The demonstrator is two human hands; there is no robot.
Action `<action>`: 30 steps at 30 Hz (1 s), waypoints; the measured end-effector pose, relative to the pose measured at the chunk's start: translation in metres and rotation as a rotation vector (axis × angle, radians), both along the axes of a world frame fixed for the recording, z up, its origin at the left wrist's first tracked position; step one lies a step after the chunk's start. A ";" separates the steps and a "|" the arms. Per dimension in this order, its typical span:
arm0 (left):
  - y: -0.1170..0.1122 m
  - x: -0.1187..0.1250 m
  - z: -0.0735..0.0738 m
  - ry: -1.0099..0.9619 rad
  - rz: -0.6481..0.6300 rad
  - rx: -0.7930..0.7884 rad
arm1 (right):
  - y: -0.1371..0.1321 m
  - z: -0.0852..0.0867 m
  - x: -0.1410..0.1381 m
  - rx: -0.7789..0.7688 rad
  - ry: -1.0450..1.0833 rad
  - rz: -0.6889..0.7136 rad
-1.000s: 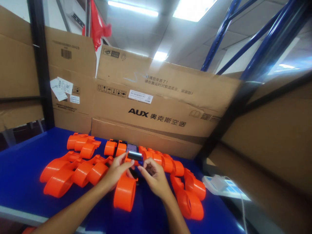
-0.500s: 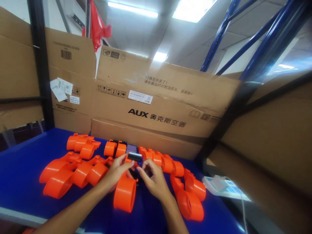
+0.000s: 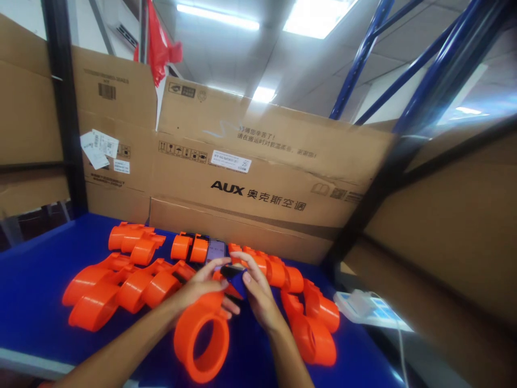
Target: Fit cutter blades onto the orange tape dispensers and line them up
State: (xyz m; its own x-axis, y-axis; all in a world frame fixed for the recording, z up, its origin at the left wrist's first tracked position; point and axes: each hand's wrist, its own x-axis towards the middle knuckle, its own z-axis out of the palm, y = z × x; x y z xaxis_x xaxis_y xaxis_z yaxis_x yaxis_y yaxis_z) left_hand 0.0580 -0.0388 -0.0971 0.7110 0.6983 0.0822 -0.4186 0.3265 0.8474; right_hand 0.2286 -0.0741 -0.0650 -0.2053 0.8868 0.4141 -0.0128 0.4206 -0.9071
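Both my hands hold one orange plastic tape dispenser (image 3: 202, 338) over the blue table (image 3: 36, 280), its round ring end tipped toward me. My left hand (image 3: 202, 291) grips its neck from the left, fingers curled round it. My right hand (image 3: 256, 293) pinches the dark head end (image 3: 233, 274) of the same dispenser, fingers pressed together on it. Many more orange dispensers lie around: a group at the left (image 3: 113, 285) and a row at the right (image 3: 307, 318).
Large AUX cardboard boxes (image 3: 258, 188) wall off the back of the table; more cardboard stands at left and right. A phone (image 3: 215, 249) lies flat behind my hands. A white power strip (image 3: 363, 307) with a cable sits past the table's right edge. Blue rack beams rise at upper right.
The dispenser in my hands has been tilted up, so its ring now faces me and sits lower in view. My right fingers have closed over its dark head end.
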 end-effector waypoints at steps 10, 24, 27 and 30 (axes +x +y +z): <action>-0.014 0.003 0.003 0.001 0.144 0.159 | 0.013 -0.013 -0.006 0.014 0.000 -0.066; -0.005 0.003 -0.001 0.017 0.238 0.189 | 0.016 -0.011 -0.013 0.022 0.009 -0.094; -0.005 0.004 -0.001 -0.018 0.203 0.127 | 0.018 -0.009 -0.004 0.000 -0.077 -0.161; -0.005 0.001 0.002 -0.076 0.220 0.017 | 0.021 -0.010 0.014 0.047 -0.207 -0.285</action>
State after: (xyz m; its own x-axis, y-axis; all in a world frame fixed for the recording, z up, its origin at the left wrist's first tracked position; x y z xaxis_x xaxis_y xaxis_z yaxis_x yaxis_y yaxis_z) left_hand 0.0590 -0.0435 -0.0951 0.5331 0.8338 0.1433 -0.5413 0.2061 0.8152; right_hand 0.2421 -0.0529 -0.0750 -0.0361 0.9015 0.4314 0.2932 0.4222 -0.8578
